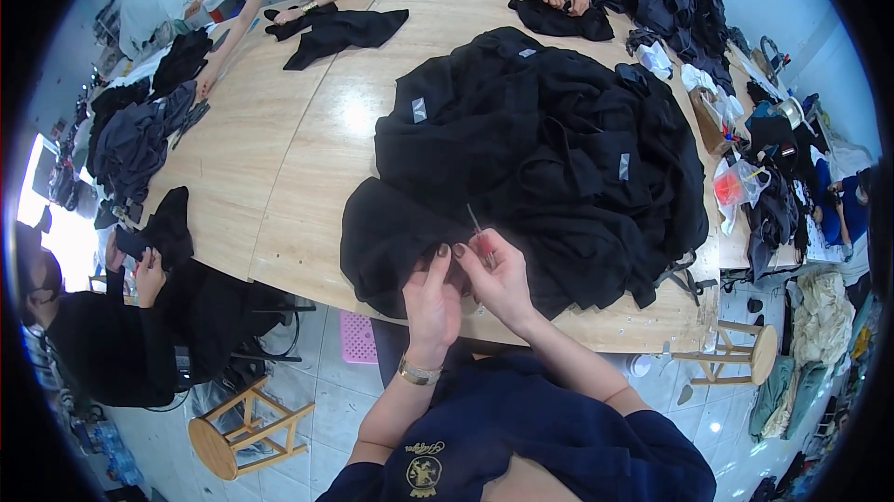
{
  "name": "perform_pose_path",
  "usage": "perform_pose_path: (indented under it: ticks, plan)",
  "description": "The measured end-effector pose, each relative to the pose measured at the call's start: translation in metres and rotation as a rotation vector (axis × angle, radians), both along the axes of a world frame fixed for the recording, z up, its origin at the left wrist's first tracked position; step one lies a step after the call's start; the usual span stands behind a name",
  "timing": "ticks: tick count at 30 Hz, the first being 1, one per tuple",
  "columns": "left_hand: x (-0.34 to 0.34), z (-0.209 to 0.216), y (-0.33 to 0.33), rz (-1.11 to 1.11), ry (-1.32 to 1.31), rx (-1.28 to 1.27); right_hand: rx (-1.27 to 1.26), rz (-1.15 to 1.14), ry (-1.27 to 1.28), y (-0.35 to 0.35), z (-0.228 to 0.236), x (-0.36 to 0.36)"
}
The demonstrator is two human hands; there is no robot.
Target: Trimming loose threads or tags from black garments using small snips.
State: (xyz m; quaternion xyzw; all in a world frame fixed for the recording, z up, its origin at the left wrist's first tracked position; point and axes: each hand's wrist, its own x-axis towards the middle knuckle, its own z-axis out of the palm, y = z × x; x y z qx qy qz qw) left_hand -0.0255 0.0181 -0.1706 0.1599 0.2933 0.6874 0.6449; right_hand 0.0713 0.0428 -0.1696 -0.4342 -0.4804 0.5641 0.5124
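Black cloth of a garment (386, 232) lies at the near edge of the table, in front of my body. My left hand (432, 305) is closed, pinching a fold of it between thumb and fingers. Close beside it, my right hand (501, 277) is closed around what look like small thread snips (474, 217), their thin metal tip pointing up and away. The right thumb and fingertip also meet at the cloth, near the left thumb. The fingers hide the spot being pinched and most of the snips.
A large heap of black garments (559, 148) with pale labels covers the table (307, 157) ahead and right. Two people work at the far side; another sits at the left holding black cloth (170, 227). Dark clothes (140, 148) pile at far left. Wooden stools (216, 446) stand on the floor.
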Motion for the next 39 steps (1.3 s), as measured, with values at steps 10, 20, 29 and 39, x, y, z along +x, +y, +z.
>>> perform_pose_path:
  ticks: [10, 20, 29, 39]
  plan:
    - [-0.008, 0.006, 0.009, 0.062, -0.104, -0.103, 0.835, 0.234, -0.398, -0.018, 0.000, 0.016]
    - [-0.016, 0.007, 0.008, 0.023, -0.147, -0.137, 0.630, -0.102, -0.621, 0.001, -0.005, 0.031]
    - [-0.011, 0.013, 0.008, 0.055, -0.079, -0.112, 0.773, -0.151, -0.876, 0.007, -0.002, 0.030]
    - [-0.006, 0.007, 0.006, 0.104, 0.019, -0.073, 0.793, -0.158, -0.916, 0.009, -0.003, 0.030]
